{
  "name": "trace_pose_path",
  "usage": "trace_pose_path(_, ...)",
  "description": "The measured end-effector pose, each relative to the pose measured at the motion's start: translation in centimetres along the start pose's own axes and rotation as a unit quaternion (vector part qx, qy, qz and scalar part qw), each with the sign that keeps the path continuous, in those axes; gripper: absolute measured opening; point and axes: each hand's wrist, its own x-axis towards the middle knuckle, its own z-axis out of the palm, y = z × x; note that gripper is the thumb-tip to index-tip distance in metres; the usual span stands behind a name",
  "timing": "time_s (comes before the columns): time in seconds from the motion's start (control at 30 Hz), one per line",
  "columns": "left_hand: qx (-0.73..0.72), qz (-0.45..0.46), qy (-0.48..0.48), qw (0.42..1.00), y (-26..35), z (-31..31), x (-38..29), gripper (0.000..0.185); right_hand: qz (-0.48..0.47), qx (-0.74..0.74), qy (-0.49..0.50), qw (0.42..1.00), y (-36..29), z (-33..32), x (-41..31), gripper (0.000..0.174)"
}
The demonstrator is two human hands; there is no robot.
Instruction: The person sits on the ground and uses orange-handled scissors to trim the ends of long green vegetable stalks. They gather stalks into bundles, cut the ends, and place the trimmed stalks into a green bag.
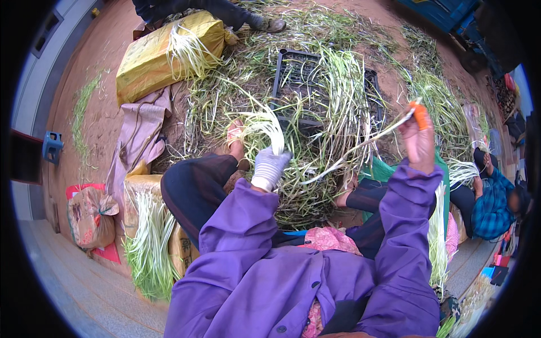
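Note:
My left hand (270,168), in a white knit glove, grips a bundle of pale stalks (267,129) whose thin ends fan out up and left. Raised at the right is my bare right hand (417,141), with an orange covering (419,115) on one finger. It pinches a single long stalk (372,140) that slants down to the left, its pale end just right of the glove. Between my knees lies a heap of green and dry trimmings (306,198). Beyond it, a black plastic crate (297,72) lies partly under a thick layer of long stalks (344,93).
A yellow wrapped bale (158,59) bears loose stalks, near another person's shoe (275,25). Cleaned stalks (150,241) drape over a sack bundle at my left. A tied sack (91,217) stands farther left. At right sits a person in a plaid shirt (490,211).

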Motion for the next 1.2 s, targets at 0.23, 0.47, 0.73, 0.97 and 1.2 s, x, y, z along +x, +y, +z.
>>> trace_pose_path(0.23, -0.301, 0.032, -0.105, 0.947, 5.0, -0.7, -3.3, 0.022, 0.167, 0.000, -0.064, 0.984, 9.0, 6.2, -0.7, 0.015)
trace_pose_path(0.47, -0.254, 0.000, -0.156, 0.955, 4.2, 0.4, -3.9, 0.028, 0.214, 0.034, -0.116, 0.969, 12.3, 8.9, 0.4, 0.016)
trace_pose_path(0.73, -0.184, -0.015, -0.125, 0.975, 3.7, 0.2, -3.5, 0.025, 0.221, -0.231, -0.121, 0.940, 12.7, 9.3, -0.6, 0.024)
trace_pose_path(0.97, -0.101, 0.001, -0.106, 0.989, 3.1, 0.6, -3.0, 0.028, 0.194, -0.332, -0.103, 0.917, 13.9, 9.7, -2.0, 0.014)
trace_pose_path(1.2, -0.025, 0.088, -0.067, 0.994, 1.3, 1.2, -2.3, 0.030, 0.185, -0.377, -0.088, 0.903, 14.2, 10.4, -1.8, 0.011)
